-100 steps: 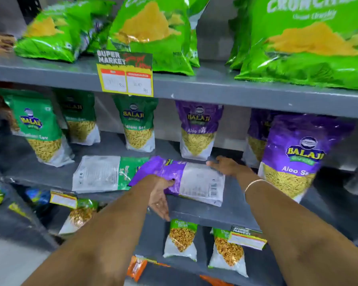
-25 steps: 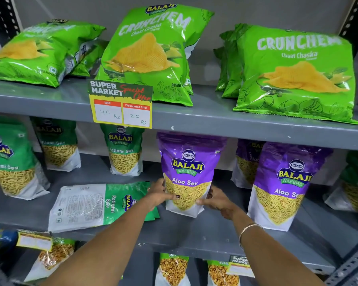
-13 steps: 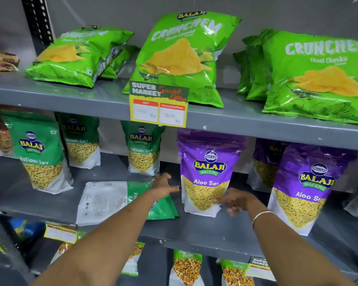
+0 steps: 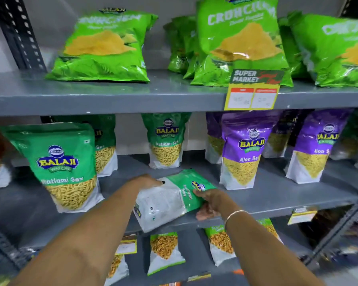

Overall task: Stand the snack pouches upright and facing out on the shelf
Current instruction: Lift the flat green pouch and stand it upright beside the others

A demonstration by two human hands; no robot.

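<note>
Both hands are on the fallen green pouch [image 4: 174, 201], lying back-up at the near edge of the middle shelf [image 4: 277, 195]. Its long axis runs from near-left to far-right. The left hand [image 4: 147, 181] rests, fingers loose, on the far-left edge; the right hand [image 4: 210, 202] grips the green top end, thumb over. White printed back, glossy and crinkled, one corner overhanging the edge.

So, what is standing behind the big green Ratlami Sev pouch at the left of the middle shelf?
Behind the big green pouch stands another green pouch. Only its right part shows; the rest is covered.
</note>
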